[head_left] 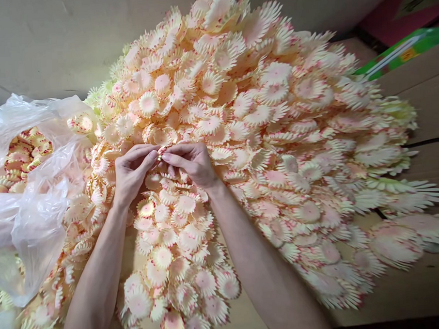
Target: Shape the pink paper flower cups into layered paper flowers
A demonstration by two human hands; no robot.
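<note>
My left hand [130, 172] and my right hand [195, 165] meet at the middle of the view, thumbs and forefingers pinched together. Between their fingertips is a small cream and pink artificial flower petal piece [161, 151], mostly covered by the fingers. A huge heap of similar petal pieces [274, 92], round with fringed edges and pink tips, rises behind and to the right of my hands. Below my hands, between the forearms, lies a smaller spread of loose petal pieces [188, 238].
A clear plastic bag [43, 211] with more petal pieces inside lies at the left. Cardboard [423, 175] and a green packet [404, 52] are at the right. A pale wall [54, 41] stands behind the heap. Tan surface [244, 309] shows at the front.
</note>
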